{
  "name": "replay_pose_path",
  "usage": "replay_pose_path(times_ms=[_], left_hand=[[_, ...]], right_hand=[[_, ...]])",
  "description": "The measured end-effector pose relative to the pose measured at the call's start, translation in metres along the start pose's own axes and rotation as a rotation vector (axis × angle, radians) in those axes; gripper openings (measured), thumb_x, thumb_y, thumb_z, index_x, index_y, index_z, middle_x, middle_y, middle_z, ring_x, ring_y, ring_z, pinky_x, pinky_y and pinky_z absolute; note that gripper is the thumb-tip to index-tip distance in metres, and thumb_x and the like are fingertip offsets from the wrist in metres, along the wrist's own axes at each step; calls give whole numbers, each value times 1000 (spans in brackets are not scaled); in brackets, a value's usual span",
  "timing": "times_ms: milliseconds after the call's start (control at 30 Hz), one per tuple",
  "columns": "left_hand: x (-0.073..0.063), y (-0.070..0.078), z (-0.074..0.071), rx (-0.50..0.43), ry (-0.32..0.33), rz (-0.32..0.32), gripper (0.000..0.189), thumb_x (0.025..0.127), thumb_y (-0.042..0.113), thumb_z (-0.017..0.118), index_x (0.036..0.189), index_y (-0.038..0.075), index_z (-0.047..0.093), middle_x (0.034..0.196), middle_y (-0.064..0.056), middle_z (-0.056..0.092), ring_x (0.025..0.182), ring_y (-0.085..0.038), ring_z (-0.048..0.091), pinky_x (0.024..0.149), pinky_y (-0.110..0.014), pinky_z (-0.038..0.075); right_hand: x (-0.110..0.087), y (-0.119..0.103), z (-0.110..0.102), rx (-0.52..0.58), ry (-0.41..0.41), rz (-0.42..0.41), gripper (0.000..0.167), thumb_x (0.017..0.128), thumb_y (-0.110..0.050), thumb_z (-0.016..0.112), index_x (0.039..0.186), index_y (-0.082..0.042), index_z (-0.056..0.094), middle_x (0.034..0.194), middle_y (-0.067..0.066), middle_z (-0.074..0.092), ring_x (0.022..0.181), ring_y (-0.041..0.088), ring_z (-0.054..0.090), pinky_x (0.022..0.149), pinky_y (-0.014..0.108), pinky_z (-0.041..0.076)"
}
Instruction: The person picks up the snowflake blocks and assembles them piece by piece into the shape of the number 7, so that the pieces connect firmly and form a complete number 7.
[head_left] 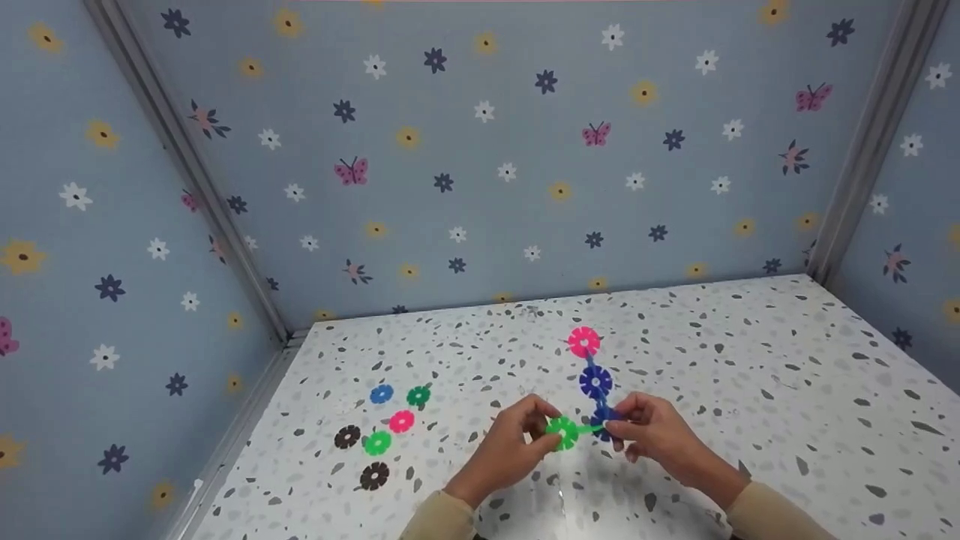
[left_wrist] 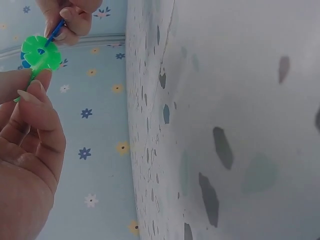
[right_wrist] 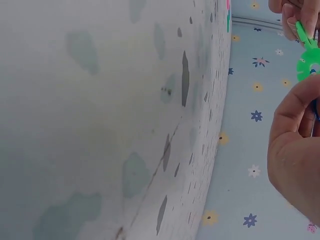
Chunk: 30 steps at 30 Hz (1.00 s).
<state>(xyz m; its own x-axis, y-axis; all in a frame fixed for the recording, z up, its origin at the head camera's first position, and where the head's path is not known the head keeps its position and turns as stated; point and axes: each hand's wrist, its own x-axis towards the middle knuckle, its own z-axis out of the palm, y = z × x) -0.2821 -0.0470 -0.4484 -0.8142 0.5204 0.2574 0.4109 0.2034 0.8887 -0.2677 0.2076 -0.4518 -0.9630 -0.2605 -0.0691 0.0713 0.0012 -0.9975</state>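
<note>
A chain of notched plastic discs is held above the speckled table between both hands. My left hand [head_left: 516, 436] pinches a bright green disc [head_left: 570, 438] at the chain's near left end. Another green disc [head_left: 589, 430], seen edge-on, links it to a dark blue disc [head_left: 598, 433]. My right hand [head_left: 661, 429] pinches that dark blue disc between thumb and fingers, partly covering it. From there the chain runs away through another dark blue disc [head_left: 587, 385] to a pink disc [head_left: 583, 332] at the far end. In the left wrist view, a green disc [left_wrist: 37, 45] faces the camera.
Several loose discs lie on the table [head_left: 480, 360] to the left: light blue [head_left: 376, 394], dark green [head_left: 413, 397], pink [head_left: 396, 423], green [head_left: 372, 445], and two dark brown ones [head_left: 367, 480]. Flower-patterned walls [head_left: 510, 135] enclose the table's back and sides.
</note>
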Motion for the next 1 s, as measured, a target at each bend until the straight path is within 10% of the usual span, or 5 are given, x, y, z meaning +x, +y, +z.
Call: replay_pose_path(times_ms=[700,1000], left_hand=[[3,-5,10,-156,50,26,20,84,-7,66,101,4,62,79,1,64,67,-9,55,59,-20,45],[6,-6,11,-159,29,23,20,85,-5,68,102,3,62,79,-1,64,68,-10,56,56,-20,46]], right_hand=[[1,-7,12,-97,100,1,19,87,6,67,88,-3,51,75,5,56,62,15,46,52,24,37],[1,-7,5,-37,15,-22,19,88,3,67,88,-4,50,71,4,52,59,13,42,50,24,32]])
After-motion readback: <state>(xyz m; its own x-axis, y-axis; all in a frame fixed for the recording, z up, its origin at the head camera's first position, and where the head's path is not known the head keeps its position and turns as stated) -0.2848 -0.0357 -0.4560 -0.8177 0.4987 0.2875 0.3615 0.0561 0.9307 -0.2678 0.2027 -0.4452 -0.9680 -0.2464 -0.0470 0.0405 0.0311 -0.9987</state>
